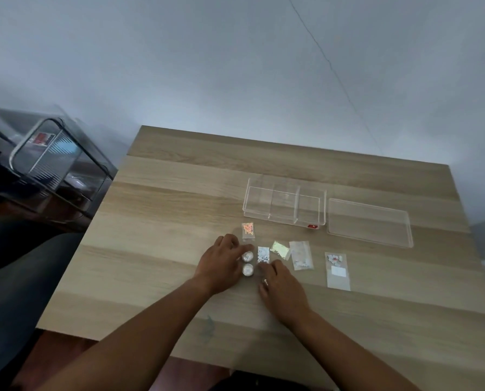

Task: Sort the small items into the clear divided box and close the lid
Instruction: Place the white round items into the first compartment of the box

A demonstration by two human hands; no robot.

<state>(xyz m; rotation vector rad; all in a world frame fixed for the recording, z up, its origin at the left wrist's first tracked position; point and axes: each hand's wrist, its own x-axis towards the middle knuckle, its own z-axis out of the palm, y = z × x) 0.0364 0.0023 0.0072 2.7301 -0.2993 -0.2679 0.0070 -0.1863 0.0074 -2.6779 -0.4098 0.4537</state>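
Note:
The clear divided box (pixel 285 218) stands open and empty on the wooden table, its lid (pixel 369 222) lying flat to its right. In front of it lie several small packets: an orange one (pixel 247 230), a white speckled one (pixel 263 254), a pale green one (pixel 280 249), a clear one (pixel 301 255) and a larger clear one (pixel 337 270). Two small round silver pots (pixel 247 256) (pixel 247 269) sit between my hands. My left hand (pixel 221 265) rests flat with fingertips touching the pots. My right hand (pixel 282 289) lies flat, fingertips at the speckled packet's lower edge.
The table (pixel 179 221) ends close on the left and near side. A clear storage bin (pixel 47 162) stands on a low surface beyond the left edge. A grey wall rises behind the table.

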